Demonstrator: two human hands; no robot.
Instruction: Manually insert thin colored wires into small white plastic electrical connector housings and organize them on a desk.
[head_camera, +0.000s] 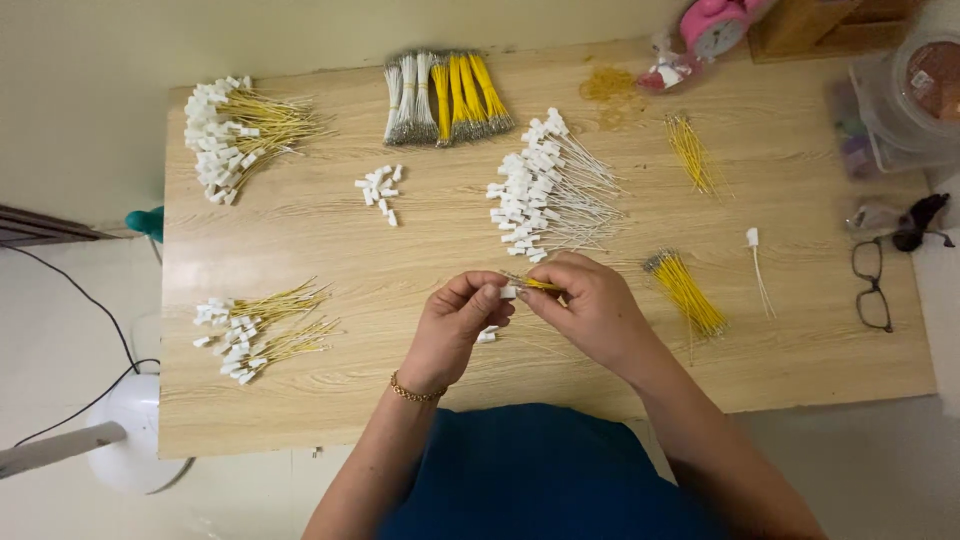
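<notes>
Wooden table, going left to right. Far left: two heaps of yellow wires with white connectors already fitted, one at the back, one at the front; these look done. Next, a small cluster of loose white connectors, unused, and behind it bundled white and yellow wires, still tied. Centre: left hand pinches a white connector between thumb and fingers, other fingers curled. Right hand is closed around a yellow wire, its tip at the connector, held just above the table. Behind them, a pile of white-wired connectors, finished too. Right: two loose yellow wire bunches, no connectors, so plenty left. Far right: one finished white piece and glasses.
</notes>
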